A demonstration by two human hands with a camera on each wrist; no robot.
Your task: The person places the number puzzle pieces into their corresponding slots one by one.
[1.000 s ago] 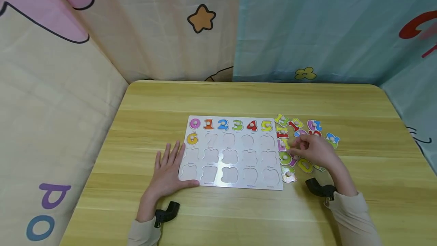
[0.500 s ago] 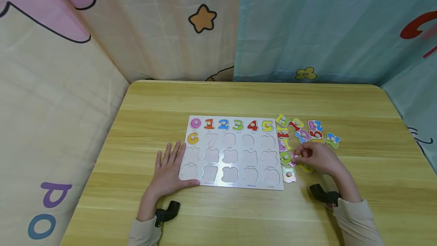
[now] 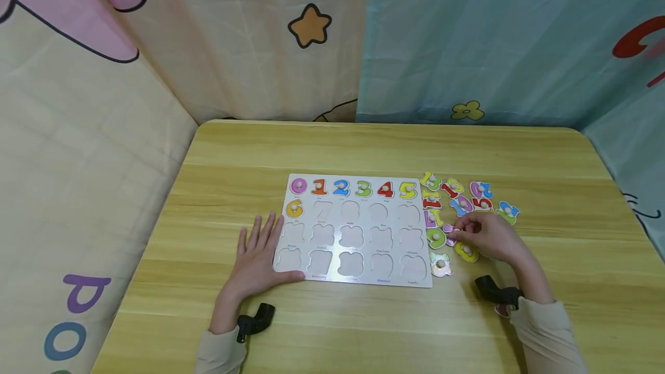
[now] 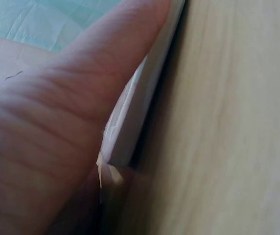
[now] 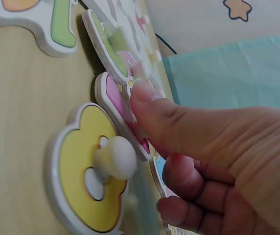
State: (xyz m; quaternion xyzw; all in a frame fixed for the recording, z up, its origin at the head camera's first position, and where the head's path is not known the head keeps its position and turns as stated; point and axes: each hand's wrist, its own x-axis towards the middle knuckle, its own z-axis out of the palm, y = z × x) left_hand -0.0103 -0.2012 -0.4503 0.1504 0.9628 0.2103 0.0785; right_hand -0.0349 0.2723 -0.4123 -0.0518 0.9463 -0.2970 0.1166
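Note:
A white number puzzle board (image 3: 366, 253) lies on the table, with knobbed pieces 0 to 6 in its top rows and bare recesses below. My left hand (image 3: 256, 264) rests spread over the board's lower left corner; the left wrist view shows the thumb (image 4: 125, 34) along its edge. Right of the board, my right hand (image 3: 488, 236) pinches a pink number piece (image 3: 449, 231), its knob hidden by the fingers. That pink piece (image 5: 118, 105) looks tilted beside a green piece (image 5: 108, 46) in the right wrist view. Closest to that camera is a yellow piece (image 5: 88, 166) with a white knob.
Several loose number pieces lie close together right of the board, among them a red-and-yellow one (image 3: 452, 188) and a blue-topped one (image 3: 507, 211). Another piece (image 3: 501, 310) is partly hidden by the right wrist's camera. Printed curtains (image 3: 234, 45) stand behind the table (image 3: 363, 146).
My right hand has come down onto the pink piece and shifted it slightly up, away from the yellow piece. My left hand has stayed on the board.

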